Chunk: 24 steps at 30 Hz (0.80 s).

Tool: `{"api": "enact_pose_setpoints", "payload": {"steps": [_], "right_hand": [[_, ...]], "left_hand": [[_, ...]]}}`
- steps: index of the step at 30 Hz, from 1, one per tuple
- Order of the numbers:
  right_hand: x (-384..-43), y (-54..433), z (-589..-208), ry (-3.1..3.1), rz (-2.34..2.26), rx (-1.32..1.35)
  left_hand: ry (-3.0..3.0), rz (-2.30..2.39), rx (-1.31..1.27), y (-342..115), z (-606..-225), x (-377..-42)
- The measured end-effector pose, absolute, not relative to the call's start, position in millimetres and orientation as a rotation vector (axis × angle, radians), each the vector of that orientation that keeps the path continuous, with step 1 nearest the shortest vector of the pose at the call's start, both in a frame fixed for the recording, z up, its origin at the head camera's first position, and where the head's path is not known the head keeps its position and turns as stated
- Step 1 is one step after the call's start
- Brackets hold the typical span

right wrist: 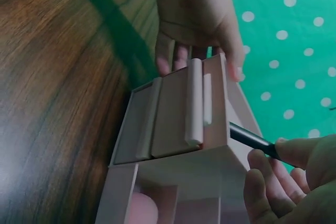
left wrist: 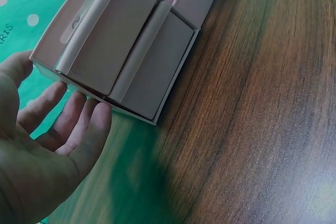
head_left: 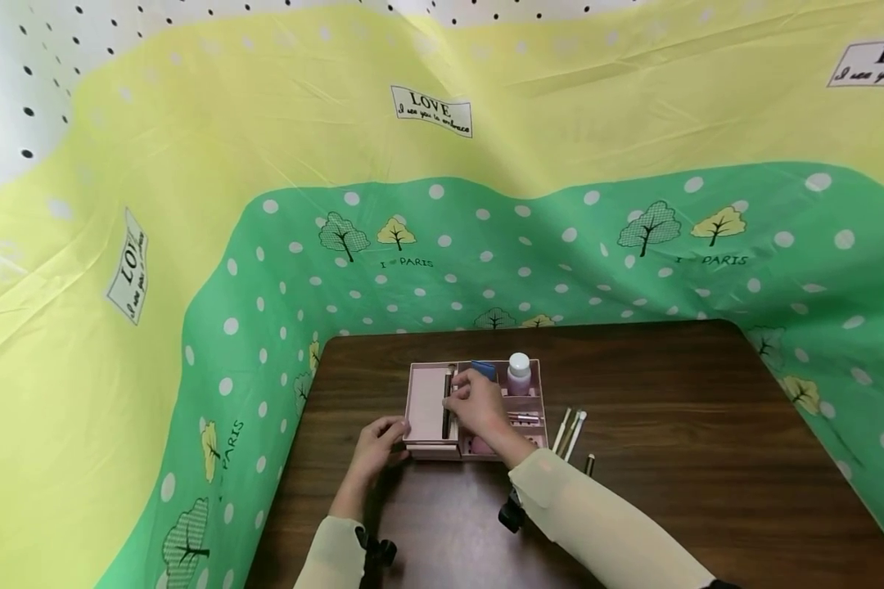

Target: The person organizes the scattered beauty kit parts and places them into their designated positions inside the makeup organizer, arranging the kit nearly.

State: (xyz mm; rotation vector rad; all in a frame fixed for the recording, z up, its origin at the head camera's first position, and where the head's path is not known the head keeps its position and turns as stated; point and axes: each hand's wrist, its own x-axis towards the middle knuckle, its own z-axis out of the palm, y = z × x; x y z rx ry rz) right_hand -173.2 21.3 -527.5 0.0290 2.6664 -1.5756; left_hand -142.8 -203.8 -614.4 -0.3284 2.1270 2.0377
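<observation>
A pink organizer box (head_left: 426, 406) with front drawers (right wrist: 176, 111) sits on the table. My right hand (head_left: 482, 402) pinches a makeup brush (right wrist: 252, 141) with a dark handle over the box's flat top on the left side. The brush lies roughly front to back there, close to the surface; whether it touches is unclear. At the box's left front corner, my left hand (head_left: 377, 443) touches the side and edge with loosely extended fingers (left wrist: 89, 140). The right forearm hides part of the compartments on the right.
The right compartments hold a white-capped bottle (head_left: 519, 376), a blue item (head_left: 484, 370), a pink tube (head_left: 525, 419) and a round pink item (right wrist: 143, 209). Several light-handled brushes (head_left: 569, 435) and a dark-tipped stick (head_left: 589, 465) lie on the wooden table (head_left: 678, 425) to the right. A patterned curtain (head_left: 442, 237) surrounds it.
</observation>
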Motion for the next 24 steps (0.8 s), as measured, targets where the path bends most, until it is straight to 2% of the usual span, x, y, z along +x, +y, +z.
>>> {"api": "enact_pose_setpoints", "payload": {"steps": [7,15,24], "right_hand": [[-176,16,-534,2.714,-1.538,0.044],[-182,13,-544,2.762,-1.462,0.049],[-192,9,-549,2.897,-1.285,-0.06]], "left_hand": [[2.114,2.033,-0.325,-204,-611,-143],[2.097,2.038,-0.275,-198,-582,-132],[2.117,2.029,-0.313,-203,-613,-145]]}}
